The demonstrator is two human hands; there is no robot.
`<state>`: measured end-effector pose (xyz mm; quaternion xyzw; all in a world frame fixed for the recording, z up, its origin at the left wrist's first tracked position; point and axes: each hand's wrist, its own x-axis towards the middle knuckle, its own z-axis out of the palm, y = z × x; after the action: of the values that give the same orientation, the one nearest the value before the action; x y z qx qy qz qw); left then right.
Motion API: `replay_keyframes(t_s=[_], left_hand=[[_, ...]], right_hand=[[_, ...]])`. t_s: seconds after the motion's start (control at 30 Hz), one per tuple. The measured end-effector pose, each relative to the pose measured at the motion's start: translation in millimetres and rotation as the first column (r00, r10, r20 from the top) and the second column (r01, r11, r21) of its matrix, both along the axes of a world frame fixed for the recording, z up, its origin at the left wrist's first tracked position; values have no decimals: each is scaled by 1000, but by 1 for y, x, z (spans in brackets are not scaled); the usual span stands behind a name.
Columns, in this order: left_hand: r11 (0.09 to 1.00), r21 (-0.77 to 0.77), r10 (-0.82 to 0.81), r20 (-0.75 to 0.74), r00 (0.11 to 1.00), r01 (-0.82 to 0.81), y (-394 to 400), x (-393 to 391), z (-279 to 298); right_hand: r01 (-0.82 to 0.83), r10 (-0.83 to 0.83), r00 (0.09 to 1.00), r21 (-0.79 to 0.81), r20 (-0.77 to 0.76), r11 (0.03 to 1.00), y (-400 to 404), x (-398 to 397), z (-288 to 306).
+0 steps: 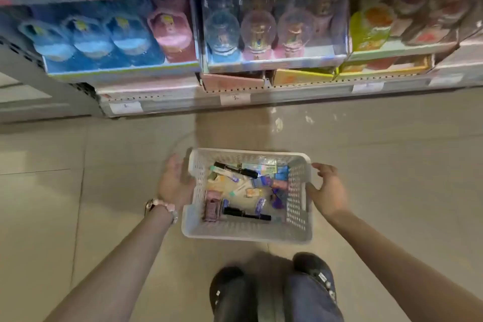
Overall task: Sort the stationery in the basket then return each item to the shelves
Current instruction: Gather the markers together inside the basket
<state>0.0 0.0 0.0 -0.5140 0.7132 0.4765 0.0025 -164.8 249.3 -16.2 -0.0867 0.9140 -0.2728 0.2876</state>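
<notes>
Shelves (pixel 235 91) ahead; my left grip (pixel 173 185) and right grip (pixel 328 195) flank the basket (pixel 245 234), fingers spread wide, holding nothing; I could tip it and spill the stationery (pixel 245 185).

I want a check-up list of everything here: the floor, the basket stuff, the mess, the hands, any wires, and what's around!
Surface: beige tiled floor; pale scuffs near the shelf base.
Job's things: white perforated basket on the floor, holding mixed stationery, including two black markers.
Clutter: nothing seen outside the basket.
Hands: left hand at the basket's left wall, right hand at its right wall; fingers relaxed, contact unclear through blur.
Cables: nothing seen.
Surroundings: shelves with boxed toys and snow globes, price tags; the person's dark shoes below.
</notes>
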Motion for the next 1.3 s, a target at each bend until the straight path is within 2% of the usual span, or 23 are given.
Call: replay_keyframes(t_s=[0.27, 0.5, 0.63, 0.83, 1.0, 1.17, 1.3], left_hand=[[956, -13, -284, 190, 940, 292, -24, 17, -74], [938, -43, -336, 112, 935, 343, -25, 22, -87], [945, -72, -315, 69, 946, 320, -22, 16, -87], [973, -64, -222, -5, 975, 222, -11, 0, -88], [967, -99, -234, 13, 972, 234, -9, -8, -89], [985, -48, -166, -71, 984, 163, -7, -17, -88], [992, -34, -126, -66, 990, 124, -9, -21, -94]], right_hand=[[-130, 128, 991, 57, 22, 990, 8, 7, -65], [-130, 129, 991, -19, -46, 991, 15, 1, -74], [-140, 135, 986, -50, -95, 989, 12, -16, -77], [-217, 218, 960, 26, -173, 976, 5, -48, -73], [-230, 228, 952, 10, -206, 973, 2, -66, -77], [-231, 218, 952, -34, -214, 972, -2, -78, -80], [-255, 240, 945, -41, -222, 966, -1, -82, -79]])
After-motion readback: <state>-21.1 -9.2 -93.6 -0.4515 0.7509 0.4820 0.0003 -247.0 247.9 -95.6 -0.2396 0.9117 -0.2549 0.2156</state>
